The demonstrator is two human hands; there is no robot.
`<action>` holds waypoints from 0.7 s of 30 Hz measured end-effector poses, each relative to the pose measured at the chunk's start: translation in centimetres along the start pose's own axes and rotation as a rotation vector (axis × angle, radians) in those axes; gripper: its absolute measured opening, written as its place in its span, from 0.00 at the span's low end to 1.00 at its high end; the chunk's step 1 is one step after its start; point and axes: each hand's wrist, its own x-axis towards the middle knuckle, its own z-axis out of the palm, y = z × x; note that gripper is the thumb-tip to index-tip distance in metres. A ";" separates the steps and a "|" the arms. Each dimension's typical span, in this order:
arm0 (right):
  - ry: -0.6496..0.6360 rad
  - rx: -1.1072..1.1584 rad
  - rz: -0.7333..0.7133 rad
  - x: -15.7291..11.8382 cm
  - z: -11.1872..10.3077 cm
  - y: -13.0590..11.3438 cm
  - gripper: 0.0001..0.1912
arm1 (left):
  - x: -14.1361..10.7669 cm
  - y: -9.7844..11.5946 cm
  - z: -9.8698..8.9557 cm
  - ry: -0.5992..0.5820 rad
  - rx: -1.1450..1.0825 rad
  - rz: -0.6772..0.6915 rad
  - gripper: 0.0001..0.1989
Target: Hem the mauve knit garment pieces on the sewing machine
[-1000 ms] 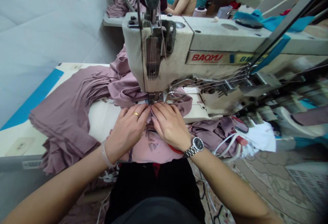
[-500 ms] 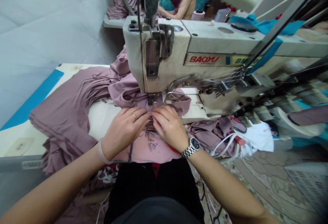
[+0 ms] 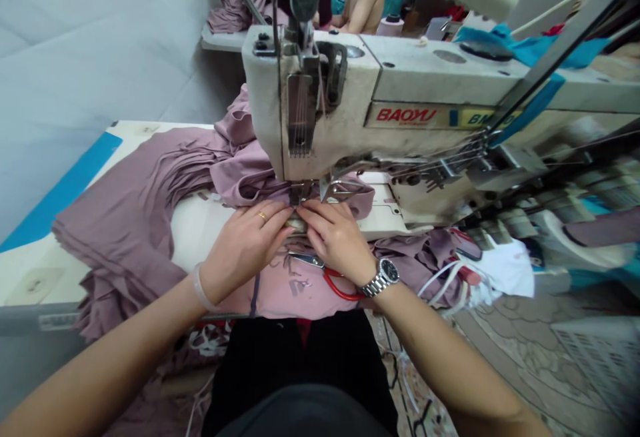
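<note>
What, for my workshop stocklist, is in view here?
Sewing machine: one, off-white, centre-right
Table: one, cream, left
Fabric: many layers, mauve, mainly left
Strip: one, blue, table's left edge
Cloth: one, pink, front edge
Scissors: one pair, red-handled, centre
Bundle: one, white, right side
Thread cone: one, pale, behind machine
Co-worker: at least one, behind machine
Ring: one, gold, worn left
Watch: one, silver, worn right
Band: one, pale, worn left
Left hand: one, ungloved, centre
Right hand: one, ungloved, centre
</note>
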 end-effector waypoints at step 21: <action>-0.007 -0.160 0.164 2.8 -2.7 5.0 0.18 | 1.1 -14.7 -2.0 0.035 -0.182 -0.728 0.23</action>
